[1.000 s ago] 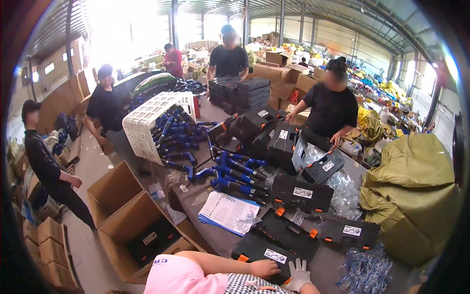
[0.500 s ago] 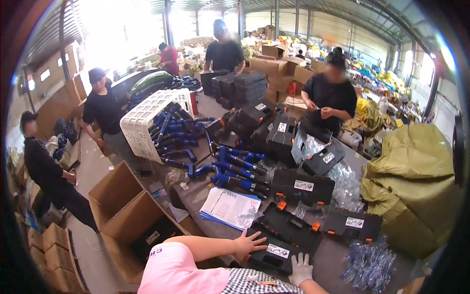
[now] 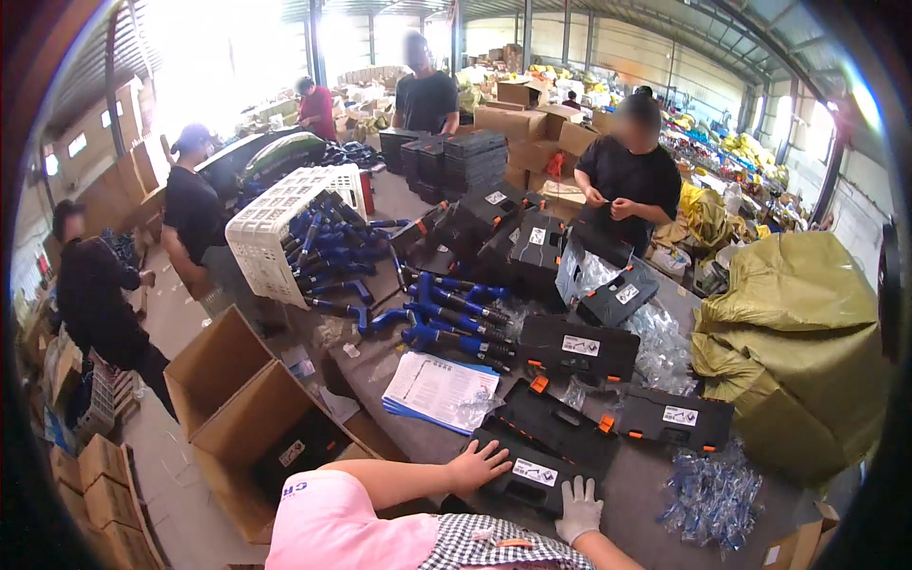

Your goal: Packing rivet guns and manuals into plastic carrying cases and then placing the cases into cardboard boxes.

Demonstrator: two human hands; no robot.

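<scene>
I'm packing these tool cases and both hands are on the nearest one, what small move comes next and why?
Probably press the black case fully shut: the bare left hand lies flat on its lid, the gloved right hand rests at its near edge, and its orange latches look unfastened.

Left hand (image 3: 478, 465) bare; right hand (image 3: 578, 508) white-gloved; checked sleeve, pink garment.

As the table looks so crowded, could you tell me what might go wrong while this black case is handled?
1. The black case under the left hand and the gloved right hand lies near the table's edge, so a push could slide it off.
2. The loose clear plastic bags beside it might get caught or swept to the floor.
</scene>
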